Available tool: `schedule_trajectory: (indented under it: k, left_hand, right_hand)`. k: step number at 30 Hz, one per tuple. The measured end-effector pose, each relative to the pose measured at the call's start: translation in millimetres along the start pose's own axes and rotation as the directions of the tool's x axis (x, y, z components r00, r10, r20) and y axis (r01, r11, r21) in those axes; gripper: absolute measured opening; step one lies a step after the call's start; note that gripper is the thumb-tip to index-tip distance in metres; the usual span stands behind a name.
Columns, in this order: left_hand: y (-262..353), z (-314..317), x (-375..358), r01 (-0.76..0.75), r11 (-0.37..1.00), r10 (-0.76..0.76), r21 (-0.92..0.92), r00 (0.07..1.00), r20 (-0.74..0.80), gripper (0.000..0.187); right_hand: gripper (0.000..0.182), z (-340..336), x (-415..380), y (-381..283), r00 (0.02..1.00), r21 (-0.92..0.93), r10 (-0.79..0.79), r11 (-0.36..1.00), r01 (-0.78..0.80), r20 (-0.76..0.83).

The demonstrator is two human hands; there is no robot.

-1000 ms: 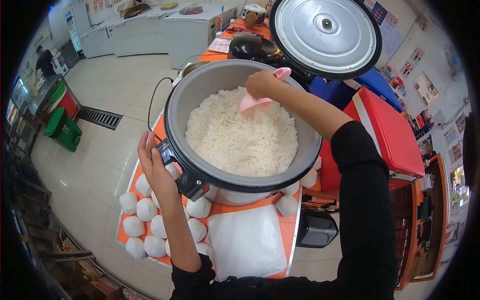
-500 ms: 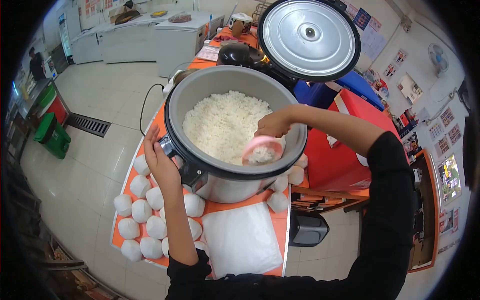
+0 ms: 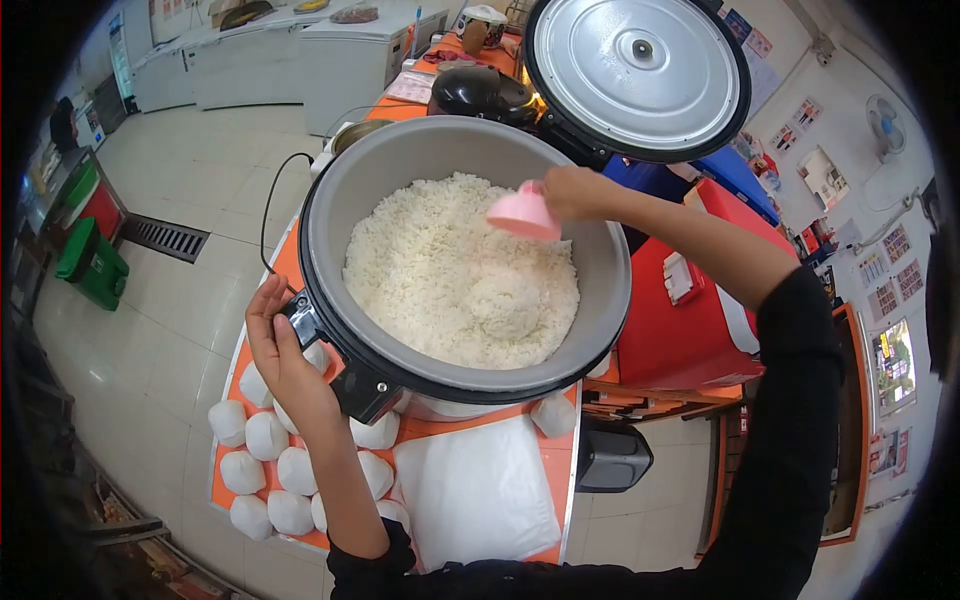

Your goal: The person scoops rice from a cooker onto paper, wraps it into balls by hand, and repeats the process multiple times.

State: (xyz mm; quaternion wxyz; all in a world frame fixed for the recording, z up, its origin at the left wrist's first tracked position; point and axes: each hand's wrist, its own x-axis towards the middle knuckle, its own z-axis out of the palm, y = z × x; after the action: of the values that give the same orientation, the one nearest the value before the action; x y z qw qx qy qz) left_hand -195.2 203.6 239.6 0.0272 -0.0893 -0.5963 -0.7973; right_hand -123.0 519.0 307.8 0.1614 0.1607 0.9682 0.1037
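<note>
A large rice cooker stands with its lid raised, its grey pot full of white rice. A rounded mound of rice sits on the right part of the surface. My right hand grips a pink cup by its end, tipped over above the rice. My left hand rests against the cooker's front left side by the control panel, fingers extended. White round wrapped bundles and a stack of white sheets lie on the orange table before the cooker.
A red cooler box stands right of the cooker, with a blue one behind. A dark bin is under the table's right side. White freezers line the back. A person is at far left.
My right hand has lifted the pink cup out of the rice and turned it over. A rounded mound now shows on the rice. The view has shifted slightly closer to the pot.
</note>
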Motion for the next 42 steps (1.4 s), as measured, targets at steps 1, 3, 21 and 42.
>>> schedule_trajectory:
  k: [1, 3, 21, 42]
  left_hand:
    - [0, -1, 0, 0.01, 1.0, -0.01, -0.013, 1.0, 0.0, 0.03]
    - [-1, 0, 2, 0.02, 0.999, -0.02, -0.027, 1.0, 0.005, 0.03]
    - [-3, -2, 1, -0.043, 0.998, 0.042, 0.044, 0.999, 0.02, 0.028]
    - [-69, -130, -246, -0.446, 0.738, -0.14, 0.507, 0.633, 0.761, 0.024]
  right_hand:
    - [0.031, 16, 8, 1, 0.997, 0.003, -0.057, 0.998, 0.057, 0.05]
    - [0.026, 35, 3, -21, 0.998, 0.012, -0.048, 0.999, 0.047, 0.045]
    - [0.048, -19, -58, -128, 0.849, 0.66, -0.199, 0.72, -0.212, 0.49]
    - [0.046, 13, -239, -86, 0.957, 0.917, -0.114, -0.276, -0.288, 0.267]
